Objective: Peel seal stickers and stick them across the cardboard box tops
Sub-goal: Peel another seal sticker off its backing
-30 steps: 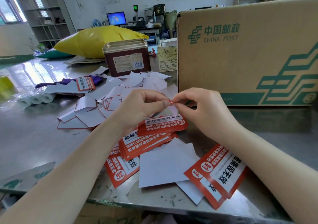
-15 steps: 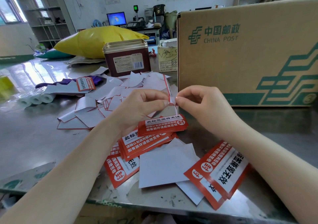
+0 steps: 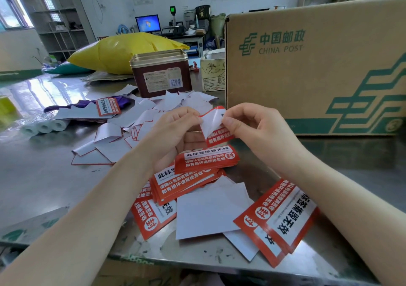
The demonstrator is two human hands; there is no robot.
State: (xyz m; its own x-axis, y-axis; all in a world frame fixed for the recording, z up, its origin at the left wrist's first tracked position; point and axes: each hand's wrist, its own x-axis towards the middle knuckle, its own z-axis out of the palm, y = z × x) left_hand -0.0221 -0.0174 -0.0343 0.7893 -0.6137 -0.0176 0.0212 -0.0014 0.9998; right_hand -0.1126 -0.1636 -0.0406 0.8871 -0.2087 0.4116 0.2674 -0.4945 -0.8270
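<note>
Before the tall brown cardboard China Post box [image 3: 307, 70], my left hand [image 3: 175, 130] pinches white backing; my right hand [image 3: 252, 125] pinches the red-and-white seal sticker [image 3: 217, 132]; half peeled.

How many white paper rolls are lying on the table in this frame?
3. The white rolls lie side by side at the table's left edge, in front of the purple cloth: left, middle, right. More may be hidden beyond the frame's edge.

Bright daylight from windows [image 3: 13, 11] at left; glare on steel table [image 3: 44, 92]; wide-angle bending at edges; background soft.
</note>
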